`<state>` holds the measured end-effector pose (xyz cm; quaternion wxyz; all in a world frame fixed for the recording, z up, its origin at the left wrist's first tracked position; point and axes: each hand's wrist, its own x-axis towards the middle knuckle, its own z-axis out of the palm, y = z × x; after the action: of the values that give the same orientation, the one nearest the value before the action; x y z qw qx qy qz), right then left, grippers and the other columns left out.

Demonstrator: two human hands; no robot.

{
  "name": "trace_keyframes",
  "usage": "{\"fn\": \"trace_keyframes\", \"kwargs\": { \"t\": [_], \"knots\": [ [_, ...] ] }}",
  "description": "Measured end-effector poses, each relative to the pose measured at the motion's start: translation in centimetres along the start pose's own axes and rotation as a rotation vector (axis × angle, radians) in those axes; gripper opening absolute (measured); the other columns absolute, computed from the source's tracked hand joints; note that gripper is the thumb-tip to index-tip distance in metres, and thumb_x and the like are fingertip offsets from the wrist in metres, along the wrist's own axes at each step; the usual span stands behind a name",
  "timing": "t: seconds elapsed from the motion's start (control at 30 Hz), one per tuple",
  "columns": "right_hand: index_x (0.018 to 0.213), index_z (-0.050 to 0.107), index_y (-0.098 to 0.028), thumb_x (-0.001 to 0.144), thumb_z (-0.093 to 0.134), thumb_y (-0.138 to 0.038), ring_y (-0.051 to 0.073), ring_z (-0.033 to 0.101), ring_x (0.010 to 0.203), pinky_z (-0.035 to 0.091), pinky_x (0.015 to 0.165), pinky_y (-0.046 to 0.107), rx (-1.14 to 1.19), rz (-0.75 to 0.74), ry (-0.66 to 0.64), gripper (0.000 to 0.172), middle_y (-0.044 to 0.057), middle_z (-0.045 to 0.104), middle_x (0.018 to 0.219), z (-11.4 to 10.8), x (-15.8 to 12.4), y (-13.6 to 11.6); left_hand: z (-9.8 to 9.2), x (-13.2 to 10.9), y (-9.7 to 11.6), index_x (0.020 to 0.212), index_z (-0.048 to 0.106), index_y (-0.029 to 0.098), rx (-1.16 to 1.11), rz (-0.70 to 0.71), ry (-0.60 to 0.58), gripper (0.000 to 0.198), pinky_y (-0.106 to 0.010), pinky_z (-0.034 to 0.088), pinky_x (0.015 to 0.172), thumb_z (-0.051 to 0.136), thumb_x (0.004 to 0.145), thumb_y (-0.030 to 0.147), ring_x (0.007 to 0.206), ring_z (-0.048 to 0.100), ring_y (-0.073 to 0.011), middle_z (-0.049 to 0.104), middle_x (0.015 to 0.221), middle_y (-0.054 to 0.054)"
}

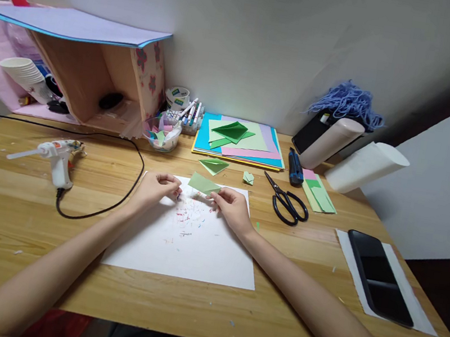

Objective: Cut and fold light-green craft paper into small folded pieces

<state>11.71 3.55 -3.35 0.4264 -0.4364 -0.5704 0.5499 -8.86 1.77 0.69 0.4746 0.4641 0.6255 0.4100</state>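
Above a white sheet [181,253] with scattered coloured marks, a small piece of light green paper [204,183] is held up. Its right end is pinched between the thumb and fingers of my right hand [232,208]. My left hand [158,187] is just left of the paper, apart from it, with curled fingers and the tips drawn together; whether anything is in them I cannot make out. Beyond the sheet lie a folded green paper piece [213,165] and a smaller folded green piece [248,178]. Black-handled scissors [286,201] rest to the right.
A white glue gun [59,162] with a black cord stands at left, beside an open cardboard box [149,77]. Behind are a tub of scraps [161,138], markers [193,113] and stacked coloured paper [208,137]. A utility knife [295,168] and a phone [379,275] lie at right.
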Motion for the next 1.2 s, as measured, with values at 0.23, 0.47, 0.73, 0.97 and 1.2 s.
{"fn": "trace_keyframes", "kwargs": {
  "t": [0.23,0.47,0.73,0.97,1.2],
  "knots": [
    [0.064,0.066,-0.017,0.067,0.067,-0.033,0.016,0.058,0.068,0.041,0.052,0.024,-0.129,-0.183,0.177,0.016,0.004,0.064,0.073,-0.1,-0.2,-0.3,1.9,-1.2,0.2,0.092,0.062,0.01,-0.177,-0.098,-0.313,0.045,-0.035,0.047,0.077,0.062,0.069,0.049,0.085,0.065,-0.0252,0.067,0.098,-0.016],
    [0.063,0.065,-0.02,0.069,0.067,-0.024,0.017,0.055,0.075,0.037,0.05,0.024,-0.251,-0.357,0.112,0.007,0.004,0.061,0.076,0.1,-1.1,-1.1,2.4,-1.0,-1.3,0.095,0.064,0.01,-0.28,-0.059,-0.385,0.048,-0.034,0.044,0.077,0.058,0.071,0.052,0.094,0.061,-0.0269,0.068,0.091,-0.015],
    [0.054,0.05,-0.017,0.061,0.073,-0.025,0.011,0.051,0.057,0.039,0.05,0.023,0.058,-0.146,-0.079,0.025,-0.001,0.053,0.066,0.5,-0.8,-0.9,3.1,-1.0,-2.3,0.1,0.062,0.012,-0.37,-0.004,-0.346,0.043,-0.032,0.043,0.08,0.058,0.074,0.047,0.091,0.06,-0.0214,0.066,0.095,-0.012],
    [0.054,0.047,-0.016,0.05,0.079,-0.026,0.01,0.053,0.054,0.044,0.047,0.023,0.204,0.022,-0.19,0.034,-0.003,0.052,0.065,0.5,-0.5,-0.3,2.9,-1.3,-2.0,0.103,0.06,0.014,-0.348,-0.018,-0.367,0.035,-0.026,0.044,0.068,0.059,0.074,0.033,0.077,0.06,-0.0168,0.065,0.09,-0.008],
    [0.058,0.048,-0.017,0.061,0.073,-0.033,0.014,0.056,0.068,0.047,0.065,0.028,0.113,0.012,-0.288,0.03,-0.001,0.055,0.066,0.5,-0.6,-1.0,2.6,-1.8,-1.2,0.096,0.062,0.013,-0.196,0.02,-0.329,0.036,-0.024,0.042,0.062,0.066,0.066,0.033,0.073,0.058,-0.016,0.065,0.085,-0.006]
  ]
}}
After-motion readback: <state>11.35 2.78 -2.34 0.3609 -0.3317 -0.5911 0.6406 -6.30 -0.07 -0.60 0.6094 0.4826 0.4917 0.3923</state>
